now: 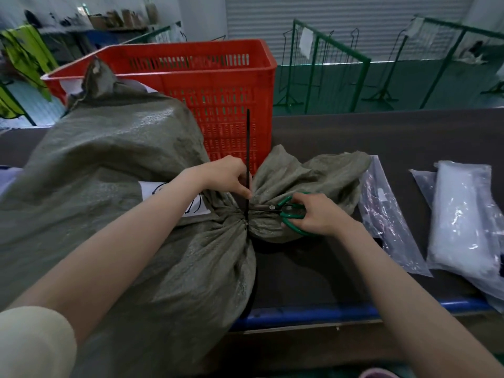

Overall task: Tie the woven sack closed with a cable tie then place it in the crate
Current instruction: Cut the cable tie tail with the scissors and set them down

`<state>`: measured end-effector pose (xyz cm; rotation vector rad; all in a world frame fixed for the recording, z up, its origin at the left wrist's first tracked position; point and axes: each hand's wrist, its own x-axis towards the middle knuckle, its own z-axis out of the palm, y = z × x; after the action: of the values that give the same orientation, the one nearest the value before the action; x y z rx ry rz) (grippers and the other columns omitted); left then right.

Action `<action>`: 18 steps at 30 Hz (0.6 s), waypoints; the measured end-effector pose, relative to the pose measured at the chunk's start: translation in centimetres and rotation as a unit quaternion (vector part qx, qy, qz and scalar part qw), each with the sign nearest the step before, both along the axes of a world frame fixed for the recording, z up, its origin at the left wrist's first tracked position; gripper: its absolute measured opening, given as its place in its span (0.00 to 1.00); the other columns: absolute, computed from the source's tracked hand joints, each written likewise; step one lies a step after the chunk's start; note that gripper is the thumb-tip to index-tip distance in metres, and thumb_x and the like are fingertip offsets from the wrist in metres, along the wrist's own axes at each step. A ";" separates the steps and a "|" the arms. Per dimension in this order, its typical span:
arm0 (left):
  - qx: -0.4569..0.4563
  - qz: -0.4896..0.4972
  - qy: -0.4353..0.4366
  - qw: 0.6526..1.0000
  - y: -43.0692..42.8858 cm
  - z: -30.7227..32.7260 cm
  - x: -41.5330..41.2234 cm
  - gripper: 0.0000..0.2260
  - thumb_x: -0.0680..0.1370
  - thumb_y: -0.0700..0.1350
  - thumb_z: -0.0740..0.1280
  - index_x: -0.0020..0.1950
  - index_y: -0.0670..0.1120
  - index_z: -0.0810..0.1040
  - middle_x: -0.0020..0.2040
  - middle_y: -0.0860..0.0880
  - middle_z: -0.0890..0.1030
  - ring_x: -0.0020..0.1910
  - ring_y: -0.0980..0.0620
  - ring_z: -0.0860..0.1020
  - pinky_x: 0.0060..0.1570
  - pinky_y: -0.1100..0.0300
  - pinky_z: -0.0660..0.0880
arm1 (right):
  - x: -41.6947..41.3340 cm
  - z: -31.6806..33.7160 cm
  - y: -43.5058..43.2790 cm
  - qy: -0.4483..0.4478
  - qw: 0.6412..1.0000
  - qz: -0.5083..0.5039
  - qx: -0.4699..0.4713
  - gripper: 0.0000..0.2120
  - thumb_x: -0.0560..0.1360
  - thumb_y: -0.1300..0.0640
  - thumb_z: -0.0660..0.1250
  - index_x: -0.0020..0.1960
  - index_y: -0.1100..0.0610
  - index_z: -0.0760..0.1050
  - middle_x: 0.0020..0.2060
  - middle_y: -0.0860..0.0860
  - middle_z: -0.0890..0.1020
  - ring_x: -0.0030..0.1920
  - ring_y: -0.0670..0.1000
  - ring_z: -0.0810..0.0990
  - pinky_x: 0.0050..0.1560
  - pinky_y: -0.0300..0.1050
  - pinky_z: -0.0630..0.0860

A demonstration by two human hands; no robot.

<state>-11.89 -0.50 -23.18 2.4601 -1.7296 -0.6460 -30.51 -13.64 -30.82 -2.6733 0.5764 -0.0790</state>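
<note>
Black cable tie in left grip, green scissors in right grip, at cinched sack neck.

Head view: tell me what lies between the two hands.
In the head view, the sack's cinched neck lies between the left hand and right hand, with the upright black cable tie and the scissors' blades reaching toward it.

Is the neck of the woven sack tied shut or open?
Tied shut: a black cable tie cinches the woven sack neck into tight gathers, its tail standing upright.
</note>
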 end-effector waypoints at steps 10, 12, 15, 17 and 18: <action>-0.022 -0.001 -0.016 1.000 0.0 -0.5 -0.1 0.15 0.72 0.53 0.70 0.48 0.41 0.82 0.44 0.44 0.82 0.45 0.44 0.79 0.41 0.53 0.74 | 1.3 0.6 -0.2 -0.003 0.998 0.036 -0.051 0.22 0.67 0.40 0.68 0.53 0.55 0.77 0.47 0.52 0.83 0.49 0.54 0.80 0.46 0.46 0.76; -0.023 0.003 -0.014 1.000 0.1 -0.5 -0.3 0.15 0.72 0.52 0.70 0.49 0.41 0.82 0.40 0.49 0.80 0.41 0.47 0.77 0.36 0.59 0.70 | 1.4 0.8 -0.2 -0.011 0.997 0.039 -0.062 0.24 0.66 0.39 0.69 0.53 0.55 0.78 0.46 0.50 0.84 0.47 0.53 0.81 0.47 0.46 0.78; -0.028 0.005 -0.008 1.000 0.2 -0.7 -0.3 0.14 0.72 0.52 0.70 0.49 0.42 0.82 0.45 0.46 0.82 0.45 0.46 0.78 0.41 0.56 0.73 | 1.6 0.8 -0.3 0.006 0.991 0.048 -0.124 0.22 0.68 0.42 0.68 0.55 0.55 0.79 0.45 0.52 0.85 0.47 0.53 0.81 0.48 0.47 0.78; -0.029 0.009 -0.004 1.000 0.2 -0.8 -0.1 0.15 0.72 0.52 0.70 0.49 0.42 0.82 0.47 0.44 0.83 0.47 0.45 0.79 0.46 0.52 0.75 | 1.6 0.8 -0.3 0.017 0.986 0.054 -0.156 0.23 0.70 0.43 0.67 0.59 0.56 0.78 0.47 0.53 0.85 0.49 0.54 0.81 0.49 0.48 0.77; -0.029 0.010 -0.005 1.000 0.1 -0.8 -0.1 0.15 0.72 0.52 0.70 0.49 0.42 0.82 0.48 0.43 0.83 0.48 0.45 0.79 0.47 0.51 0.76 | 1.6 0.9 -0.3 0.023 0.984 0.055 -0.168 0.23 0.70 0.43 0.67 0.59 0.56 0.78 0.47 0.53 0.85 0.49 0.55 0.81 0.50 0.47 0.76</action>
<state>-11.96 -0.36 -24.00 2.4422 -1.7011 -0.5746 -28.90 -13.94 -29.96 -3.0371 0.4614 -0.0893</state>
